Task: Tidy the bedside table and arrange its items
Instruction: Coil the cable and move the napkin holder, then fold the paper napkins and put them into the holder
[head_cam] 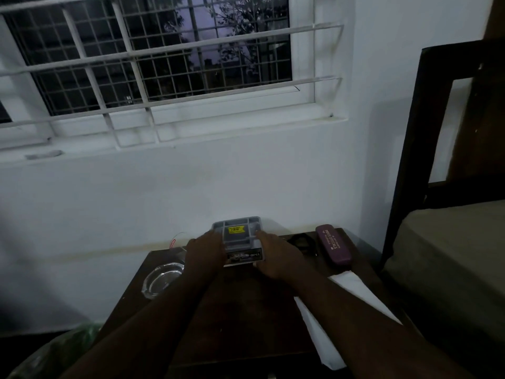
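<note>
Head view looks down on a dark wooden worktop (246,310) set against a white wall below a barred window (153,58). Both hands reach to the far middle of the worktop, where a grey plastic organiser (237,231) with several compartments and a yellow sticker sits on top of a small box (246,257) printed with a car and the word OPEL. The left hand (205,253) presses against the left side of this stack, and the right hand (278,255) holds the right side, fingers lying along the organiser's edge. Whether each grip is curled round the stack or only flat against it cannot be told in the dim light.

A clear glass ashtray (162,279) stands near the worktop's left edge. Right of the hands lies a dark, small object (302,242), too dim to identify, and just beside it a maroon spectacle case (333,246) with light lettering, lying lengthwise near the right rear corner. A white folded paper (352,305) lies along the right side, partly under the right forearm. A dark bed frame (415,160) with a mattress (451,255) stands to the right.
</note>
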A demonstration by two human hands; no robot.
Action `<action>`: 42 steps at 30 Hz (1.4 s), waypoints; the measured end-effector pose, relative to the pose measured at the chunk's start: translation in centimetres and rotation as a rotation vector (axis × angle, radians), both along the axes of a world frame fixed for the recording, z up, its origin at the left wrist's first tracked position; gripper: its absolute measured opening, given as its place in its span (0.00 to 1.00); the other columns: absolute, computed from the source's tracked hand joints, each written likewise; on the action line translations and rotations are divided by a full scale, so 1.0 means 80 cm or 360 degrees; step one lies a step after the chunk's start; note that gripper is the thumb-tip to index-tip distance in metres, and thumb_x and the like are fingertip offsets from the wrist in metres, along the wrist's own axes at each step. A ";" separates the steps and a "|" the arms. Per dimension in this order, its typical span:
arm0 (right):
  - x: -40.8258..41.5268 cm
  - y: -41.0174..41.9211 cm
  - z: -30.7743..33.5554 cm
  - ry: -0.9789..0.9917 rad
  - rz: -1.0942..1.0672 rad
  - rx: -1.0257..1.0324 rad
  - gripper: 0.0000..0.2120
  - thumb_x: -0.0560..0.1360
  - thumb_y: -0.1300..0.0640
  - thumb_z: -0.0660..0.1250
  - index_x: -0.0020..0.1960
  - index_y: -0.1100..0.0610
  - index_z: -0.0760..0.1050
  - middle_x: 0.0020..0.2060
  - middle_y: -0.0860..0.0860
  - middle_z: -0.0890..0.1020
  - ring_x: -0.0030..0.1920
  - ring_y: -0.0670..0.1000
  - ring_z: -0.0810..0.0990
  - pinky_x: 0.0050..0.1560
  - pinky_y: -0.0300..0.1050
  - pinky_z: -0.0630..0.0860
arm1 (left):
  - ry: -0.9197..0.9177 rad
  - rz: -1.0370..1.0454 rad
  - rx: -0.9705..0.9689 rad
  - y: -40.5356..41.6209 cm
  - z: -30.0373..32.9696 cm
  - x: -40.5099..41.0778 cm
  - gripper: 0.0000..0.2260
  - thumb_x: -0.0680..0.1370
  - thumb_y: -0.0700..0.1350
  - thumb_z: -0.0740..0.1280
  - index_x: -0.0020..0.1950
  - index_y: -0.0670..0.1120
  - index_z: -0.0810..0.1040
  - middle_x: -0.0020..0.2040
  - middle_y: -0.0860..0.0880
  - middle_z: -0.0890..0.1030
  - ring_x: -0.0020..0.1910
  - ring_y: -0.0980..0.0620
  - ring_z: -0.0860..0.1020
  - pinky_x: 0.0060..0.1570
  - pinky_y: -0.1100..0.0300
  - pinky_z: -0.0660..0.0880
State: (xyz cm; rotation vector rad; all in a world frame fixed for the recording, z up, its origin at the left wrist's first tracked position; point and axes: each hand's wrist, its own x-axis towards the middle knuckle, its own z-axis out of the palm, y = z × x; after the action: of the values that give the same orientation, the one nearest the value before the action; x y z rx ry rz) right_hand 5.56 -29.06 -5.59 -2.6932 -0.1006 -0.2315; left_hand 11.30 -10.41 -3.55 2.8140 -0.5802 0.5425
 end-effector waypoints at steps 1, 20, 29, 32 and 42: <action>-0.001 0.001 0.002 0.0005 -0.0015 -0.0006 0.39 0.73 0.47 0.68 0.77 0.54 0.54 0.74 0.54 0.66 0.73 0.56 0.65 0.71 0.52 0.66 | 0.0017 0.0002 0.0006 0.001 0.002 -0.002 0.08 0.76 0.47 0.64 0.51 0.45 0.77 0.50 0.45 0.81 0.50 0.43 0.81 0.49 0.53 0.72; -0.140 0.026 0.019 0.0116 0.0043 -0.0319 0.43 0.70 0.45 0.72 0.77 0.54 0.53 0.73 0.56 0.67 0.70 0.57 0.70 0.67 0.54 0.71 | 0.0197 -0.0097 -0.0040 0.031 0.017 -0.151 0.08 0.77 0.43 0.63 0.51 0.42 0.79 0.51 0.42 0.82 0.52 0.41 0.81 0.46 0.52 0.74; -0.182 -0.093 0.065 0.0245 -0.0278 -0.0138 0.39 0.71 0.48 0.72 0.75 0.58 0.57 0.72 0.59 0.66 0.72 0.60 0.65 0.67 0.47 0.67 | 0.0059 -0.0159 0.0082 0.012 0.024 -0.197 0.24 0.77 0.53 0.64 0.70 0.44 0.71 0.73 0.39 0.69 0.71 0.40 0.69 0.67 0.46 0.66; -0.191 -0.123 0.073 0.0334 -0.0302 -0.0225 0.26 0.74 0.58 0.71 0.69 0.63 0.68 0.66 0.60 0.73 0.65 0.59 0.72 0.60 0.45 0.69 | -0.0376 -0.0688 -0.0041 -0.004 0.032 -0.218 0.09 0.72 0.46 0.67 0.47 0.44 0.83 0.47 0.43 0.85 0.48 0.41 0.82 0.49 0.49 0.77; -0.199 -0.155 -0.023 0.0256 -0.0304 -0.0303 0.16 0.74 0.44 0.67 0.58 0.49 0.79 0.61 0.49 0.77 0.60 0.49 0.75 0.60 0.43 0.71 | 0.0231 -0.1088 -0.0043 -0.127 -0.075 -0.221 0.17 0.81 0.52 0.61 0.59 0.41 0.80 0.58 0.43 0.82 0.57 0.44 0.78 0.59 0.55 0.70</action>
State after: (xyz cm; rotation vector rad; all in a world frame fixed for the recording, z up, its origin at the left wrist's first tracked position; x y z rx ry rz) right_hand -10.37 -41.42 -7.42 -2.9008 0.1934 -0.0638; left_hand -6.40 -20.60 -9.57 2.3726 -1.3927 0.2011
